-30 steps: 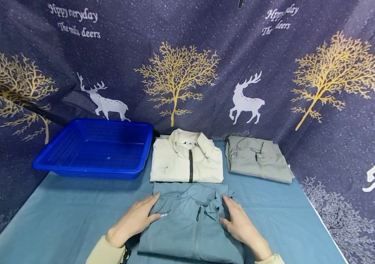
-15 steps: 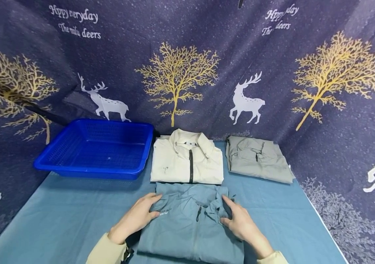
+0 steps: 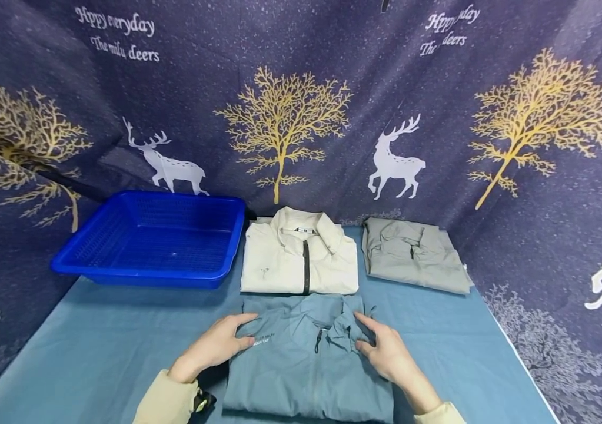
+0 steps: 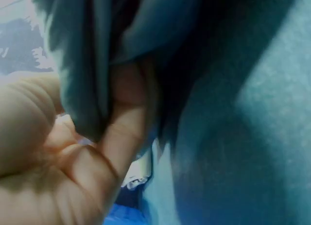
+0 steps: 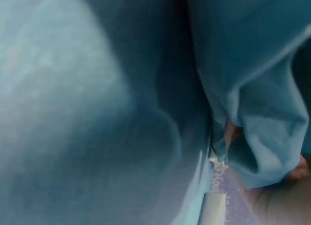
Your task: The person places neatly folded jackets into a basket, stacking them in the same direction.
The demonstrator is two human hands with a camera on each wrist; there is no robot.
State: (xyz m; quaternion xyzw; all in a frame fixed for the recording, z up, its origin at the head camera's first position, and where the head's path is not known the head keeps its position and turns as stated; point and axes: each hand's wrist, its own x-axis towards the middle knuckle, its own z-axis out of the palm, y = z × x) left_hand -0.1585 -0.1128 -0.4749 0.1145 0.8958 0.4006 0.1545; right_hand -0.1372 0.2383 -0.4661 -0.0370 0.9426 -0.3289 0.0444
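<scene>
A folded teal-blue jacket (image 3: pixel 290 371) lies at the front of the table, its short zipper facing up and a small printed logo at its left. My left hand (image 3: pixel 218 341) grips the jacket's left side, thumb on top. In the left wrist view, fingers (image 4: pixel 124 132) reach under the folded layers of cloth. On the opposite side, my right hand (image 3: pixel 388 350) holds the jacket's right edge near the rumpled collar. Its fingertips are mostly hidden by bunched fabric (image 5: pixel 267 132) in the right wrist view.
Just behind the jacket lies a folded cream jacket (image 3: pixel 279 265) with a black zipper. A folded grey garment (image 3: pixel 417 259) is at the back right, and a blue plastic basket (image 3: pixel 158 274) stands back left. Blue cloth (image 3: pixel 94 347) covers the table; a patterned curtain (image 3: pixel 322 47) hangs behind.
Both hands stay at the jacket's sides. The left hand has shifted slightly left, and the jacket's upper left part has spread a little that way with it.
</scene>
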